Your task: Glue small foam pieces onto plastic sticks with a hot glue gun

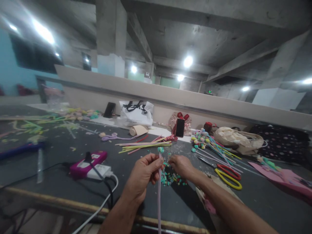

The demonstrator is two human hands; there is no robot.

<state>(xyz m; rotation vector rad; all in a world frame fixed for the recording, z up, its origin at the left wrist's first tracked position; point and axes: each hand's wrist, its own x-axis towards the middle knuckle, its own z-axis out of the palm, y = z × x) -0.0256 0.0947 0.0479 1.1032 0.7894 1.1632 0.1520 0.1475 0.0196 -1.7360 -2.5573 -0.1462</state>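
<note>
My left hand [149, 169] pinches a lilac pipe cleaner [159, 198] just under its top. The stem hangs down past the table's front edge. A small teal tuft [161, 149] sits at its upper end, above my thumb and fingertips. My right hand [181, 166] is closed, fingers curled down over the far edge of a pile of small teal, red and yellow bits [168, 178]. Whatever those fingertips hold, if anything, is hidden. Beyond both hands lies a loose bundle of yellow and pink pipe cleaners [143, 147].
Scissors [227, 175] with red and yellow handles lie to the right, near finished-looking coloured stems [212, 146]. A magenta power strip [89, 164] with cables sits left. Along the back partition stand a phone [179, 127], a white bag [136, 113] and a cream cloth bag [239, 139].
</note>
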